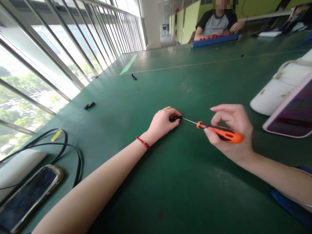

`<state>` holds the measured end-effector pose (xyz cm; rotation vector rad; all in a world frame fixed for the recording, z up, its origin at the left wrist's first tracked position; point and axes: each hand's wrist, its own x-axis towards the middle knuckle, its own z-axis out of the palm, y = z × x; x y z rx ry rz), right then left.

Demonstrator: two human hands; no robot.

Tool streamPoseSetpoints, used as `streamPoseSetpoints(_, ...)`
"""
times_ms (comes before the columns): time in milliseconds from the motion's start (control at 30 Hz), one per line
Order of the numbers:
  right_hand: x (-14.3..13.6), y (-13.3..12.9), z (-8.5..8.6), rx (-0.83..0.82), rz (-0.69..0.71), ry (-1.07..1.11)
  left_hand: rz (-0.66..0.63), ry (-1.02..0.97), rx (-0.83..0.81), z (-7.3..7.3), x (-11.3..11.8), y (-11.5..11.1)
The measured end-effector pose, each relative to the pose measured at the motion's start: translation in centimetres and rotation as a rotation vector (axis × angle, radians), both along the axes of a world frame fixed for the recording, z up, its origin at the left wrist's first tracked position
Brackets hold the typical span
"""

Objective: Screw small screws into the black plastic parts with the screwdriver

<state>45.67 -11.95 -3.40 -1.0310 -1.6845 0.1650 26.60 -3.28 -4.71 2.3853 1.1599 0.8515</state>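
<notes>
My left hand point(163, 123) rests on the green table with its fingers closed round a small black part point(174, 118). A screwdriver point(219, 131) with an orange and black handle lies in my right hand point(236, 133), pinched between thumb and fingers, the index finger lifted off it. Its thin shaft points left, and the tip meets the right end of the black part. What the tip sits in is too small to make out. Two similar small black pieces lie apart from my hands, a near one point(89, 106) and a farther one point(134, 76).
A phone point(29, 198), a white box point(21, 165) and a black cable point(79, 159) lie at the lower left. On the right stand a white container point(275, 87) and a tablet-like screen point(292, 110). A person point(216, 24) sits across the table behind a blue tray point(214, 40).
</notes>
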Motion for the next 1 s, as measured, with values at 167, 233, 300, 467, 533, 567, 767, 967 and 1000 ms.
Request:
streamPoseSetpoints(167,-0.05,0.00,-0.15,0.086,-0.037,-0.025,0.014,0.009,-0.013,0.17,0.06,-0.13)
streamPoseSetpoints(233,-0.06,0.25,-0.25,0.151,0.020,0.055,0.018,0.009,-0.013,0.20,0.07,-0.16)
streamPoseSetpoints(300,-0.05,0.38,-0.27,0.137,0.051,0.054,0.019,0.006,-0.010,0.19,0.07,-0.17)
streamPoseSetpoints(467,-0.23,0.01,-0.13,0.002,-0.071,-0.059,0.014,-0.002,-0.012,0.11,0.03,-0.13)
streamPoseSetpoints(533,-0.30,0.05,-0.13,0.056,-0.067,-0.009,0.014,-0.003,-0.017,0.09,0.01,-0.11)
streamPoseSetpoints(567,-0.29,0.15,-0.15,0.091,-0.054,0.023,0.015,-0.004,-0.019,0.09,0.00,-0.10)
streamPoseSetpoints(767,-0.07,0.25,-0.23,0.046,-0.024,-0.032,0.029,-0.033,-0.061,0.08,0.01,0.01)
streamPoseSetpoints(967,-0.26,0.07,-0.29,0.152,-0.036,0.039,0.025,-0.040,-0.078,0.10,-0.02,0.10)
streamPoseSetpoints(1000,-0.24,0.15,-0.28,0.167,-0.013,0.079,0.024,-0.042,-0.077,0.08,-0.02,0.10)
